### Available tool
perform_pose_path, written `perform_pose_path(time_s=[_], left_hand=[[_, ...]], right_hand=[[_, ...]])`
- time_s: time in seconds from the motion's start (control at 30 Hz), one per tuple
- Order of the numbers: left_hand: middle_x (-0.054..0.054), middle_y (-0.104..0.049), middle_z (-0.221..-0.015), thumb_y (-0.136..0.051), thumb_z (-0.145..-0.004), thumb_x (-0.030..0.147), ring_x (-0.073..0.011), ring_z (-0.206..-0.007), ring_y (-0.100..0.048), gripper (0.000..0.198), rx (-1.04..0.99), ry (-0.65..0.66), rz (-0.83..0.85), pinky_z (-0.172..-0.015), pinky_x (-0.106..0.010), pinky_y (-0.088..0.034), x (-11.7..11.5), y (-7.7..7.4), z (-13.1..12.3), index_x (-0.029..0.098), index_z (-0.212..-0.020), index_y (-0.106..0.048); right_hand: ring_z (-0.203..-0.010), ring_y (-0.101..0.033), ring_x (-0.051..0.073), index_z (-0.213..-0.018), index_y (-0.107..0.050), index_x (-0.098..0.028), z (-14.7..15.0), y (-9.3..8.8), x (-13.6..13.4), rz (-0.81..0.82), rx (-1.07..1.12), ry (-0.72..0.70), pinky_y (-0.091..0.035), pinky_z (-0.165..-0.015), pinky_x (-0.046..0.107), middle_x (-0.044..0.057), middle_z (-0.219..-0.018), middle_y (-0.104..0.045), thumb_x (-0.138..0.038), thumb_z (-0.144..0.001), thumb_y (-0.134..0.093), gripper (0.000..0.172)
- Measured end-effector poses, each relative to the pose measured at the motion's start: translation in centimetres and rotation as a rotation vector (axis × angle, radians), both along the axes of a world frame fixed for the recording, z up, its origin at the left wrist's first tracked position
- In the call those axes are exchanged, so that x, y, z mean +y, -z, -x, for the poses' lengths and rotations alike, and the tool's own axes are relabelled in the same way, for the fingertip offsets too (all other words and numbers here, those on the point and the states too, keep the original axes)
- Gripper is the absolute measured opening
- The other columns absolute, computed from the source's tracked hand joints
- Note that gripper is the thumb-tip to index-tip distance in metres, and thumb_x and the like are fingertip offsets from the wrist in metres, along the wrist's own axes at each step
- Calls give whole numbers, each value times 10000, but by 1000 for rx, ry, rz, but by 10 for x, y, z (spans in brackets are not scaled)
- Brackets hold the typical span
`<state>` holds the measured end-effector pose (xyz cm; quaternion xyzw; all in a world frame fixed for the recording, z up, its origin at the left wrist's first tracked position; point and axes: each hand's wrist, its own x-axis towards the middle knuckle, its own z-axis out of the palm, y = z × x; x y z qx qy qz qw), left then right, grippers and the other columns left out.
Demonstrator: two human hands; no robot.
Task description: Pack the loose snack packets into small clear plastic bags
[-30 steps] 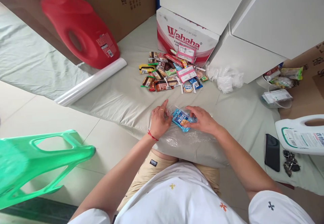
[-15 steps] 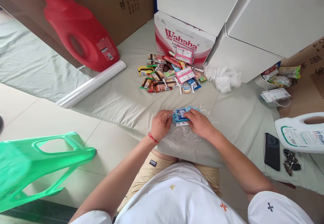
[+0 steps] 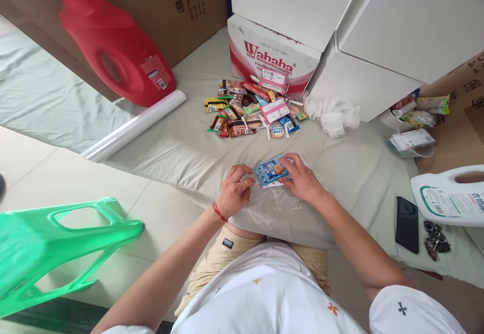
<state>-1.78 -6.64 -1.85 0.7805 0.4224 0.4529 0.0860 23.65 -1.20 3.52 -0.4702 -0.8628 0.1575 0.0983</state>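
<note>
Left hand loosely curled, right hand palm-down, apparently slightly bent.

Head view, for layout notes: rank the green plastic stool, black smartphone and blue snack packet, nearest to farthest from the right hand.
1. Blue snack packet: at the right hand.
2. Black smartphone: to the right.
3. Green plastic stool: far left.

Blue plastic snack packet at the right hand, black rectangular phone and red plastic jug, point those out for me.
Blue plastic snack packet [image 3: 269,171]: head view, on its printed front.
Black rectangular phone [image 3: 407,224]: head view, middle of its dark surface.
Red plastic jug [image 3: 113,31]: head view, on its body above the handle opening.
</note>
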Motion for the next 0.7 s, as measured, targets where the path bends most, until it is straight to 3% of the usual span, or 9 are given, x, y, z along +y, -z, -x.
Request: perform_pose_path(time_s=[0.13, 0.27, 0.4, 0.47, 0.57, 0.7], left_hand=[[-81, -649, -1084, -477, -714, -91, -235, -1089, -591, 328, -14, 43, 34, -880, -406, -550, -3, -1, 5, 205, -820, -573], [-69, -650, -997, -473, -736, -79, -222, -1014, -594, 302, -39, 63, 61, -837, -393, -537, -5, -2, 8, 209, -805, -530], [-81, -633, -1019, -479, -731, -74, -239, -1032, -587, 293, -35, 51, 50, -839, -418, -538, -6, -1, 8, 209, -799, -518], [-93, -623, -1068, -485, -717, -76, -254, -1082, -581, 298, -19, 48, 35, -863, -437, -548, -6, 0, 7, 207, -800, -528], [-103, -616, -1121, -494, -694, -78, -270, -1141, -574, 306, -4, 47, 5, -894, -461, -561, -7, 1, 7, 205, -798, -548], [-108, -629, -1156, -505, -686, -77, -282, -1180, -579, 303, 14, 57, -13, -908, -470, -571, -8, 1, 7, 201, -787, -565]], right_hand=[[-1104, -664, 247, -1371, -595, -249, -6, 9, 8, 38, 66, -9, -577, -908, 381, 106, -1357, -591, -218, -974, -608, 399], [-1110, -661, 247, -1361, -619, -249, -9, 16, 12, -6, 79, 24, -574, -920, 376, 101, -1311, -622, -146, -969, -540, 412], [-1002, -674, 238, -1440, -580, -250, -6, 13, 16, -87, -31, 72, -560, -790, 351, 115, -1444, -559, -122, -958, -504, 505], [-941, -673, 226, -1394, -622, -267, -3, 10, 19, -104, -103, 89, -522, -711, 328, 99, -1489, -545, -160, -981, -497, 444], [-882, -660, 207, -1186, -721, -265, -1, 6, 24, -88, -166, 101, -455, -656, 293, 66, -1341, -660, -223, -1024, -488, 287], [-878, -647, 196, -1112, -718, -232, -6, 6, 23, -113, -162, 97, -407, -652, 274, 71, -1110, -713, -217, -1056, -437, 288]])
